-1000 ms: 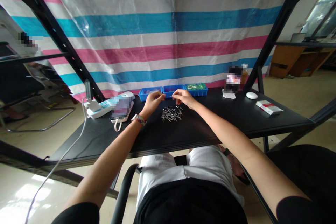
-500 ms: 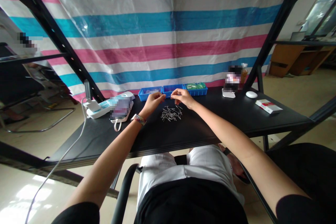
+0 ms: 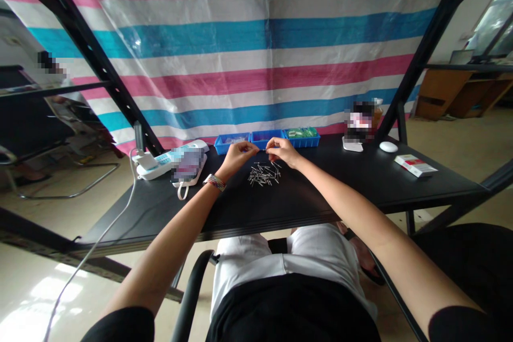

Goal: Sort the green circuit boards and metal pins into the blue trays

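Striped sheet (image 3: 264, 37): it hangs behind the work place, in bands of pink, white and blue, between black metal posts.
Counter (image 3: 168, 214): black, it carries all the small things; the person is sitting at its near edge, in white shorts and black top.
Blue trays: three stand in one row at the back edge, below the sheet. The left tray (image 3: 223, 148) has clear, pale pieces inside; the middle tray (image 3: 256, 136) is partly covered by the hands; the right tray (image 3: 304, 142) holds green pieces.
Power strip (image 3: 147, 172): white and pale blue, it lies at the left, with a white cable (image 3: 114, 219) running down over the counter edge.
Left hand (image 3: 238, 157): its thumb and finger are pinched on one end of a thin piece, in front of the trays; a colourful band (image 3: 215, 182) is around the wrist.
Right hand (image 3: 284, 153): its fingertips are pinched at the other end of the same piece, so the two hands are very near each other.
Small box (image 3: 415, 165): white and red, it lies flat at the right.
White oval object (image 3: 388, 147): just beyond this box.
Pile of metal pieces (image 3: 264, 175): thin and shiny, they lie crossed on the counter, just below the hands.
Thin piece (image 3: 263, 150): between the fingertips, above the counter; its details are too small to tell.
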Tool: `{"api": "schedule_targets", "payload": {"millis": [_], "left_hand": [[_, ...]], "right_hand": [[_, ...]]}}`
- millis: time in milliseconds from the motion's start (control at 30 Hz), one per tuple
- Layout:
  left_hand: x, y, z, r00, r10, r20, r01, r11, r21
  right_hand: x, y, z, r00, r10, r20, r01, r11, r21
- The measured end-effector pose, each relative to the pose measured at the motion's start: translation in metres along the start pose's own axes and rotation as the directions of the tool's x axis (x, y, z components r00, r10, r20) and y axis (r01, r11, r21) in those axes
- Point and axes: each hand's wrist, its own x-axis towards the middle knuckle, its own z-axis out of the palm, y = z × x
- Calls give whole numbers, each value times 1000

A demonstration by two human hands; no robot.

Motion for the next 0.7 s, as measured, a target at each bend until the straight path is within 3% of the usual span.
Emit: {"api": "schedule_targets", "payload": {"millis": [133, 233, 333, 433, 533, 700], "left_hand": [[3, -7, -2, 999, -27, -28, 27, 1000, 5], [4, -14, -5, 999, -48, 1, 47, 996, 74], [2, -18, -6, 991, -33, 131, 0, 969, 246], [-3, -17, -6, 973, -1, 232, -83, 932, 354], [-4, -17, -3, 960, 20, 279, -123, 925, 359], [-2, -21, -2, 963, 4, 268, -110, 918, 381]], "right_hand": [[3, 1, -4, 991, -101, -85, 96, 994, -61], [6, 0, -11, 952, -219, -216, 172, 961, -216], [5, -5, -19, 863, -420, -282, 237, 828, -508], [2, -11, -24, 786, -566, -249, 232, 643, -730], [0, -15, -26, 775, -588, -233, 185, 563, -806], [10, -10, -27, 784, -566, -256, 135, 557, -819]]}}
